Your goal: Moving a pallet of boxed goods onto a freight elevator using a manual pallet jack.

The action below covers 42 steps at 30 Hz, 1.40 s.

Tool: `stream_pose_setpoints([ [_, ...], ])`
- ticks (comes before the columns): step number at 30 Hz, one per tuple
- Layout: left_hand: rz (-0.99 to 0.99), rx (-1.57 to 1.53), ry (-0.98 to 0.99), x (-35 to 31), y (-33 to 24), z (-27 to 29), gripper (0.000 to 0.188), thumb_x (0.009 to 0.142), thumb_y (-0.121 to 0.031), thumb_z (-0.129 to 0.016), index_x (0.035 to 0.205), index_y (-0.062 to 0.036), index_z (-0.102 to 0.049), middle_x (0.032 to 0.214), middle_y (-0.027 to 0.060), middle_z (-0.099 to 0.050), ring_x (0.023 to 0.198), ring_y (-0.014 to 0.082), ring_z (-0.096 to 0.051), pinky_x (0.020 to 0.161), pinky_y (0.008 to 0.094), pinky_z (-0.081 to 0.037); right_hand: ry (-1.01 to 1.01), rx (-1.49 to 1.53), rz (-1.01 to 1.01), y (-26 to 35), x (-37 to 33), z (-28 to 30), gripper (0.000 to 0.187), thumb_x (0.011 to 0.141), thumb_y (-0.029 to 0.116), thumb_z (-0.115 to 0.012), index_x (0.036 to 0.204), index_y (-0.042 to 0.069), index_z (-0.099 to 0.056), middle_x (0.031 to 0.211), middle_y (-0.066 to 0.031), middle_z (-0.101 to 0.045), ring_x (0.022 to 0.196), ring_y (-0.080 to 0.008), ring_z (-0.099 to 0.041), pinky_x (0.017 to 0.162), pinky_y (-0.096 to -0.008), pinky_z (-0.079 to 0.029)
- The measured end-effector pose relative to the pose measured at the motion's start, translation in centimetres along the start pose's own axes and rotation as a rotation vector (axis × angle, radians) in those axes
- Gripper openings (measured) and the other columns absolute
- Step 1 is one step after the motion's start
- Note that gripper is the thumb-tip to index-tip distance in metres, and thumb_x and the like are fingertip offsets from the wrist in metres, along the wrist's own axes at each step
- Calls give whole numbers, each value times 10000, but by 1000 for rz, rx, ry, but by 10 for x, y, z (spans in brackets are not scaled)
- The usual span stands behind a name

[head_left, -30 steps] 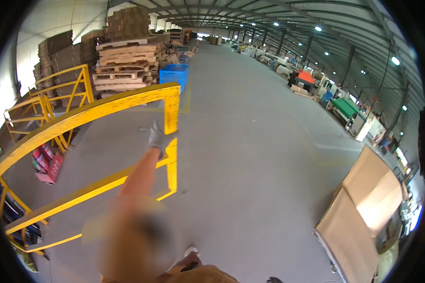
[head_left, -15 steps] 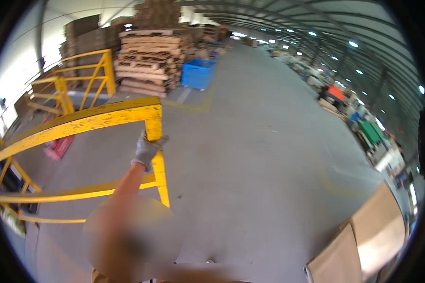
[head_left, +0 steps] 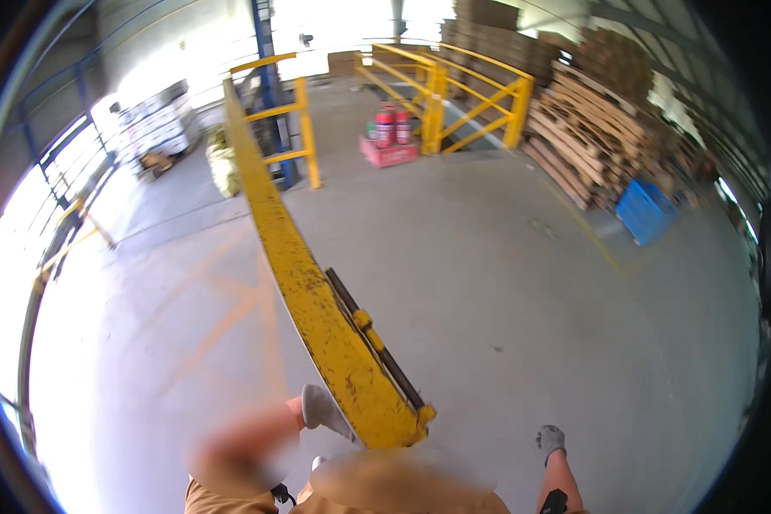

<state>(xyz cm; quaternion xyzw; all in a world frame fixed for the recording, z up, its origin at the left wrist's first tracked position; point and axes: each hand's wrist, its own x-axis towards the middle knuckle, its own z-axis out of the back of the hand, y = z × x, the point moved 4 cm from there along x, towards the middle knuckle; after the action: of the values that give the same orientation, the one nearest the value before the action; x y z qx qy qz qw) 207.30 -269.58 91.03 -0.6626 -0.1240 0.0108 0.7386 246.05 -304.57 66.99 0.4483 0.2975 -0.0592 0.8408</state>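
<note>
Your left hand (head_left: 324, 409), in a grey glove, rests against the near end of the yellow gate rail (head_left: 304, 291) at the lower centre of the frame; the rail hides the fingers, so you cannot tell whether they are curled round it or only pressed to its side. Your right hand (head_left: 551, 441), also gloved in grey, hangs free at the lower right, loosely closed on nothing, well apart from the rail.

The rail runs from just above your left hand up toward the upper left of the frame, its yellow paint chipped and scuffed. A dark bar (head_left: 377, 343) with a yellow collar lies along its right side.

In the upper centre, 2 red fire extinguishers (head_left: 393, 127) stand on a red base (head_left: 389, 153), just beside a yellow railing (head_left: 454, 94). To the upper right, stacked wooden pallets (head_left: 587, 141) lean in rows, with a blue crate (head_left: 645, 211) on the concrete floor (head_left: 505, 291) near their lower edge. At the upper left, a pallet of white wrapped boxes (head_left: 158, 124) sits by the bright wall, and a pale yellowish bundle (head_left: 224, 164) lies near the blue steel post (head_left: 265, 77). Faded orange lines cross the floor at the left.
</note>
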Motion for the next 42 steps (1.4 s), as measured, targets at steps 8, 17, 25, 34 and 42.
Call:
stream_pose_setpoints([
  [8,-41,15,-684,-204,-47,23,662,611,-258,-815,1160,-61,-503,1044,43,-591,977,195,-553,869,337,-449,696,-789,371,66,-66,-259,204,844,151,-541,1003,47,-616,760,-37,-632,647,-127,-591,604,-280,-489],
  [17,-136,30,-1401,-517,-140,72,663,632,-201,-793,1192,-58,-469,1080,62,-567,1026,214,-532,911,367,-426,1073,-1347,735,139,-324,-494,434,804,374,-563,1127,87,-605,1031,-110,-656,986,-267,-599,895,-348,-434],
  [25,-110,122,-1841,-690,-146,121,623,661,-107,-746,1208,-52,-453,1094,75,-550,1058,229,-522,940,389,-414,1031,-978,1061,286,-366,-713,226,807,228,-600,933,48,-649,862,-45,-669,753,-137,-601,704,-302,-489],
  [34,158,376,-2463,-864,-139,237,465,684,74,-639,1122,-25,-518,1032,68,-576,963,192,-569,832,328,-484,711,354,2057,490,-786,-898,262,814,65,-629,1054,-18,-566,1011,-160,-619,909,-298,-609,810,-355,-478],
  [42,32,559,-2510,-985,-149,382,468,688,58,-651,1133,-5,-518,1036,66,-594,908,166,-587,796,305,-493,804,433,2481,567,-995,-998,113,842,129,-566,878,26,-598,849,-135,-612,808,-315,-590,738,-390,-453],
])
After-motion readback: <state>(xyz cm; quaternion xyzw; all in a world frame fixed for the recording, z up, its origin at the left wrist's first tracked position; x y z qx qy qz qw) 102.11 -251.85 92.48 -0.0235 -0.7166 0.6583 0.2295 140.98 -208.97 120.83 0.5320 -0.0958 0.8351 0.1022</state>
